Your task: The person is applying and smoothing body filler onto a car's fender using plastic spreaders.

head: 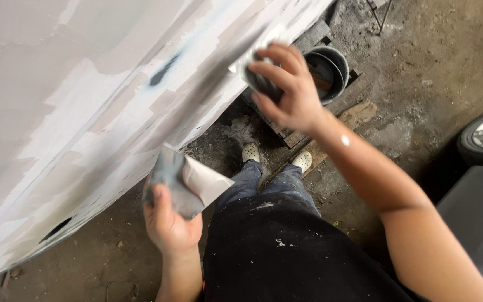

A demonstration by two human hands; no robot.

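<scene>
Right hand (289,89), fingers curled around a dark sanding pad (257,78), presses it against the primed white car panel (85,112). Left hand (169,223) pinches a folded sheet of sandpaper (188,182) beside the panel's lower edge, above the dirt floor (420,56).

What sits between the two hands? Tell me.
In the head view, the lower edge of the white car panel crosses between the left hand, holding folded sandpaper, and the right hand, with dusty floor below.
</scene>
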